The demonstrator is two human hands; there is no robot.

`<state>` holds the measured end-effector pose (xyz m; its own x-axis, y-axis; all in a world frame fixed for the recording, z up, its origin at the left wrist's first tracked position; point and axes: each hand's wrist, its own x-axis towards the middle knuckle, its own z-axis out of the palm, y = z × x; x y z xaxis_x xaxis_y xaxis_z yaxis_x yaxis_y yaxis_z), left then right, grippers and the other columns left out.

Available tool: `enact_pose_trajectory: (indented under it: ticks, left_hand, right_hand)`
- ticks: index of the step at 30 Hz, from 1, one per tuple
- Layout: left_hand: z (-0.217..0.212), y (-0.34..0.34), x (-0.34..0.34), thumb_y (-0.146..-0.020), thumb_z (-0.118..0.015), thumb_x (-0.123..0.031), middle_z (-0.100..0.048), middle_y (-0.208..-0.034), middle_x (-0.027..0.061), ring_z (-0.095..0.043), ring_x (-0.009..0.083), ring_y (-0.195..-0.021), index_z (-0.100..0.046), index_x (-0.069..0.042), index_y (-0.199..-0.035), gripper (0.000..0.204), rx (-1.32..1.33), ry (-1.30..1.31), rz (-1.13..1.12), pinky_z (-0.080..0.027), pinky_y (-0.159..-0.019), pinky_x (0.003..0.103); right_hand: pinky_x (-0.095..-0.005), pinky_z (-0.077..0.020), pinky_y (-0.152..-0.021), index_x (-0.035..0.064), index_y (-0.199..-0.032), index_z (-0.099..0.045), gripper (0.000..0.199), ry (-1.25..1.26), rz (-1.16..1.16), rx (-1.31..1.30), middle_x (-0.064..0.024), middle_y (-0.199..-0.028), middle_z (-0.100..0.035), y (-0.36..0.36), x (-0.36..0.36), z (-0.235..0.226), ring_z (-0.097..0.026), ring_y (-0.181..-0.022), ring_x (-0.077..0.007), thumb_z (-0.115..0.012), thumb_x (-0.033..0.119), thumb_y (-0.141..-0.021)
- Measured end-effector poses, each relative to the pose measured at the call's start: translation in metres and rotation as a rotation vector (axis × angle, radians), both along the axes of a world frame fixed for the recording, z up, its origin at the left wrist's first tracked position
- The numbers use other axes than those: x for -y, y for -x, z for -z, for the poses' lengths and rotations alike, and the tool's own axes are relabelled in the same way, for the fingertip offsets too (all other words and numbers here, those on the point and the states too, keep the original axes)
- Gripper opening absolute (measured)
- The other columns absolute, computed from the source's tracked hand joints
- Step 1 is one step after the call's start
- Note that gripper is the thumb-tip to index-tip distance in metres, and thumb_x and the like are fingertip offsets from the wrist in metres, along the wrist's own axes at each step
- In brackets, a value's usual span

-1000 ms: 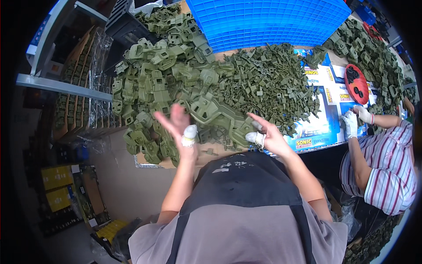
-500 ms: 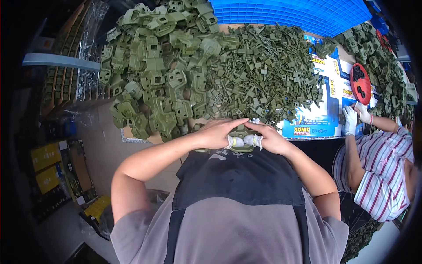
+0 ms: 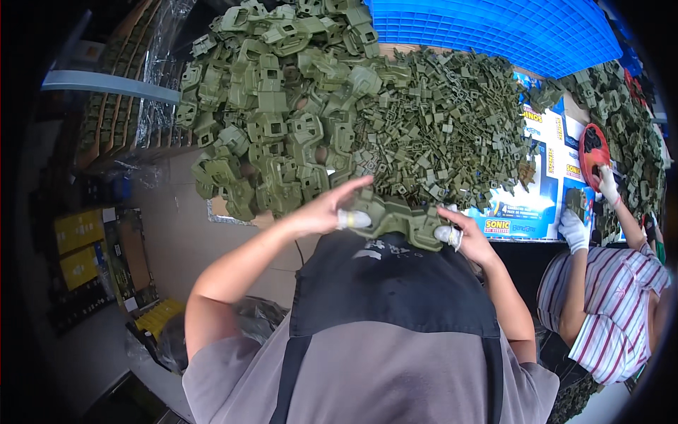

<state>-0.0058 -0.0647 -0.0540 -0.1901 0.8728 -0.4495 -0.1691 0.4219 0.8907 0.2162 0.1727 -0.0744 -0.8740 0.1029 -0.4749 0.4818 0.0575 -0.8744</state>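
An olive-green molded plastic part (image 3: 402, 222), shaped like a toy vehicle body, is held between my two hands at the table's front edge, just above my black apron. My left hand (image 3: 332, 212) grips its left end, the white-wrapped thumb resting on it and the index finger stretched along the far side. On the right end sits my right hand (image 3: 470, 239), its thumb, also wrapped in white, pressed against the part. The fingers beneath are partly hidden. Beyond my hands lies a heap of small green pieces (image 3: 438, 127), with larger green body shells (image 3: 275, 134) to its left.
A blue plastic crate (image 3: 487, 32) stands at the back. On the right, a co-worker in a striped shirt (image 3: 607, 304) wears white gloves, holds a green part and reaches to a red bowl (image 3: 593, 145). Printed cardboard (image 3: 530, 201) covers the table there. Shelving (image 3: 116, 92) stands left.
My hands have moved apart from close together, uncovering the green part between them. The view has shifted slightly. The co-worker's one hand has reached to the red bowl while the other holds a green part.
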Motion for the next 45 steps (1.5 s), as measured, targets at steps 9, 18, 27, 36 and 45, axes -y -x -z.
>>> enact_pose_trajectory:
  ticks: [9, 18, 27, 36, 45]
  left_hand:
    - [-0.006, -0.028, 0.003, -0.073, -0.073, -0.026, -0.046, -0.131, 0.0150, -0.044, 0.0251, -0.122, -0.037, -0.006, -0.134, 0.074, -0.298, 0.046, -0.043, -0.034, -0.101, 0.034]
    - [-0.007, -0.042, -0.001, -0.074, -0.070, -0.025, -0.050, -0.127, 0.0169, -0.048, 0.0294, -0.118, -0.038, -0.008, -0.134, 0.070, -0.398, -0.066, -0.073, -0.039, -0.097, 0.036]
    - [-0.021, -0.003, -0.011, -0.071, -0.073, -0.023, -0.012, -0.148, 0.0152, -0.019, 0.0288, -0.135, -0.003, -0.011, -0.144, 0.102, -0.312, -0.355, -0.285, -0.030, -0.103, 0.040]
    - [-0.033, -0.022, -0.045, -0.087, -0.055, -0.027, -0.036, -0.140, 0.0124, -0.040, 0.0244, -0.124, -0.026, -0.012, -0.141, 0.063, -0.355, -0.441, -0.184, -0.032, -0.101, 0.033]
    - [-0.021, -0.008, -0.020, -0.068, -0.077, -0.025, -0.034, -0.140, 0.0169, -0.038, 0.0291, -0.127, -0.025, -0.008, -0.141, 0.091, -0.595, -0.363, 0.023, -0.031, -0.104, 0.039]
  right_hand:
    - [-0.0456, -0.0406, -0.091, 0.0091, -0.130, -0.040, 0.059, -0.615, -0.332, -0.345, -0.0249, -0.095, -0.057, 0.083, 0.066, -0.045, -0.055, -0.098, -0.0397, -0.063, 0.028, -0.079]
    - [-0.0370, -0.0379, -0.099, 0.0135, -0.136, -0.036, 0.072, -0.050, -0.399, -0.262, -0.0139, -0.130, -0.048, 0.097, 0.031, -0.041, -0.047, -0.118, -0.0286, -0.071, 0.021, -0.073]
    - [-0.0334, -0.0423, -0.093, 0.0107, -0.134, -0.040, 0.063, -0.079, 0.087, -0.546, -0.0124, -0.132, -0.046, 0.104, 0.015, -0.049, -0.053, -0.113, -0.0255, -0.065, 0.010, -0.077]
    - [-0.0377, -0.0317, -0.103, 0.0058, -0.133, -0.039, 0.071, -0.366, -0.111, -0.643, -0.0160, -0.132, -0.044, 0.095, 0.002, -0.090, -0.040, -0.125, -0.0299, -0.071, 0.019, -0.071]
    - [-0.0339, -0.0443, -0.093, 0.0066, -0.130, -0.045, 0.065, -0.014, 0.239, -0.468, -0.0110, -0.126, -0.047, 0.033, -0.001, -0.063, -0.047, -0.117, -0.0199, -0.073, 0.006, -0.071]
